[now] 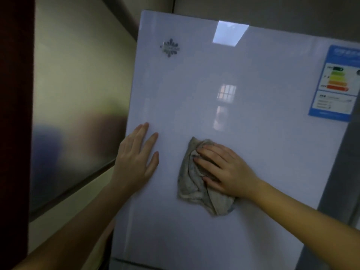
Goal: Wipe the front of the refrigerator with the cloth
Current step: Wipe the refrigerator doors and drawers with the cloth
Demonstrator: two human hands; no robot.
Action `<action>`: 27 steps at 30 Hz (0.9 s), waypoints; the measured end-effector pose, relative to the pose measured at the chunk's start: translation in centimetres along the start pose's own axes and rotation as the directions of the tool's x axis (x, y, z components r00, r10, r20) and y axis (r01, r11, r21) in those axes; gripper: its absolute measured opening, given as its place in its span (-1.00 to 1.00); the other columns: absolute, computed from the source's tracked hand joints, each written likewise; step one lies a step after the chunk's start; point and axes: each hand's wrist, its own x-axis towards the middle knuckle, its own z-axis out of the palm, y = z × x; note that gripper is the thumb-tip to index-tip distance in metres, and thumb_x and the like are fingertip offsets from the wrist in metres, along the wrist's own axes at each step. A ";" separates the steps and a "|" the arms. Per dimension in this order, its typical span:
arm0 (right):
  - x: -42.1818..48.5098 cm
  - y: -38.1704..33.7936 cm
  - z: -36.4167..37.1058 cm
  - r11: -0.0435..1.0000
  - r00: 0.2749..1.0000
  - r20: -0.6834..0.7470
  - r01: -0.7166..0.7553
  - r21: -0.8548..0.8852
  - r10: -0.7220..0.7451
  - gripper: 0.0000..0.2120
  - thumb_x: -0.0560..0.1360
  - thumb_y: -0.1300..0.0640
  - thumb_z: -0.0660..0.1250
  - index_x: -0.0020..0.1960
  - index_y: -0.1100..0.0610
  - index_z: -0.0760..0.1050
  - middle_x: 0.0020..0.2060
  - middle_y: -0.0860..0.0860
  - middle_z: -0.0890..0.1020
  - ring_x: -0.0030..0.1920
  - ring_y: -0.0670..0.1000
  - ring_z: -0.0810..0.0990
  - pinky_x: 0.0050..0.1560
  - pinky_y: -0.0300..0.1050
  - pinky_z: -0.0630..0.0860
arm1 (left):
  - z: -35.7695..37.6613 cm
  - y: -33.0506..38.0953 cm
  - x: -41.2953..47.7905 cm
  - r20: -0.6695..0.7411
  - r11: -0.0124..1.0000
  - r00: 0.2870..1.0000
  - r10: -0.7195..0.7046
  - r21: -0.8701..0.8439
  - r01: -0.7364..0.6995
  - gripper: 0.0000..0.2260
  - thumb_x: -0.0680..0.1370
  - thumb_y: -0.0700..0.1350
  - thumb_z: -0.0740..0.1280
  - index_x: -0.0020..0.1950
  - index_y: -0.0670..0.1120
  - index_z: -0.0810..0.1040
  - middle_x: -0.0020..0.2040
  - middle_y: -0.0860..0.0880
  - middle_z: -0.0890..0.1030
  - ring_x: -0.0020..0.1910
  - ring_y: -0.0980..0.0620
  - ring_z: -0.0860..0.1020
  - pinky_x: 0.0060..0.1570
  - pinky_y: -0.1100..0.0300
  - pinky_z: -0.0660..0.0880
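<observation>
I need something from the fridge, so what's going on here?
A person is wiping the front of the refrigerator. Their right hand presses a crumpled grey cloth flat against the white front, about halfway down the visible part, fingers fairly straight. Their left hand rests flat near the left edge, apart from the cloth. The energy label at upper right and the snowflake emblem at upper left are well away from the cloth.

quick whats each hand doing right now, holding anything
Left hand: open, fingers straight, flat on the refrigerator door, holding nothing.
Right hand: open, straight fingers pressing the cloth against the door.
</observation>
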 end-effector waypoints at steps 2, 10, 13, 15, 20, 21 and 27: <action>0.9 2.0 -1.0 0.999 0.998 -0.045 -0.047 -0.022 0.046 -0.55 0.59 -0.01 0.39 0.40 0.20 0.55 0.41 0.20 0.54 0.42 0.22 0.51 0.47 0.15 0.41 | 0.0 0.1 0.6 -0.019 1.000 1.000 -0.004 -0.015 0.004 -0.53 0.63 0.03 0.22 0.49 -0.16 0.44 0.56 -0.24 0.32 0.53 -0.25 0.33 0.44 -0.13 0.30; 8.4 15.3 -7.9 0.914 0.887 -0.278 -0.401 -0.066 0.369 -0.52 0.59 0.00 0.31 0.44 0.21 0.49 0.42 0.22 0.50 0.41 0.22 0.43 0.40 0.07 0.38 | 0.3 0.1 3.8 -0.090 0.997 0.994 0.066 0.052 -0.061 -0.53 0.62 0.05 0.16 0.42 -0.18 0.52 0.52 -0.24 0.39 0.48 -0.25 0.39 0.37 -0.09 0.31; 11.3 16.8 -8.3 0.904 0.878 -0.266 -0.424 -0.050 0.397 -0.50 0.59 -0.03 0.29 0.45 0.20 0.48 0.43 0.20 0.48 0.44 0.22 0.41 0.44 0.09 0.37 | 0.6 -0.1 3.4 -0.104 0.995 0.991 0.078 0.067 -0.072 -0.53 0.62 0.04 0.16 0.44 -0.17 0.50 0.53 -0.23 0.39 0.48 -0.23 0.38 0.36 -0.09 0.31; 12.3 16.1 -7.7 0.910 0.886 -0.247 -0.414 -0.038 0.393 -0.47 0.58 -0.06 0.29 0.46 0.20 0.46 0.45 0.19 0.46 0.47 0.22 0.39 0.49 0.08 0.32 | 0.8 -0.2 3.0 -0.102 0.996 0.992 0.075 0.063 -0.069 -0.52 0.61 0.04 0.17 0.46 -0.16 0.48 0.54 -0.23 0.37 0.50 -0.22 0.36 0.39 -0.09 0.29; 11.9 11.4 -5.4 0.973 0.966 -0.126 -0.231 -0.018 0.227 -0.40 0.58 -0.12 0.33 0.49 0.22 0.44 0.49 0.22 0.43 0.52 0.25 0.36 0.56 0.13 0.27 | 1.2 -0.7 2.3 -0.123 0.996 0.990 0.062 0.076 -0.053 -0.54 0.63 0.02 0.20 0.46 -0.17 0.48 0.54 -0.23 0.37 0.49 -0.22 0.39 0.43 -0.07 0.30; 11.3 9.7 -4.5 0.986 0.982 -0.084 -0.168 -0.005 0.167 -0.39 0.57 -0.13 0.34 0.49 0.23 0.44 0.49 0.23 0.43 0.52 0.26 0.37 0.56 0.15 0.28 | 1.4 -0.9 2.0 -0.129 0.996 0.990 0.055 0.080 -0.045 -0.54 0.63 0.02 0.21 0.47 -0.17 0.48 0.53 -0.23 0.38 0.49 -0.23 0.40 0.43 -0.07 0.31; 4.7 -2.6 1.7 0.979 0.975 0.124 0.167 0.119 -0.182 -0.45 0.60 -0.08 0.34 0.48 0.21 0.46 0.47 0.21 0.47 0.51 0.23 0.41 0.58 0.18 0.27 | 1.3 -1.8 -0.7 -0.128 0.996 0.990 0.056 0.069 -0.047 -0.55 0.62 -0.02 0.29 0.46 -0.19 0.47 0.53 -0.25 0.37 0.50 -0.24 0.39 0.44 -0.12 0.35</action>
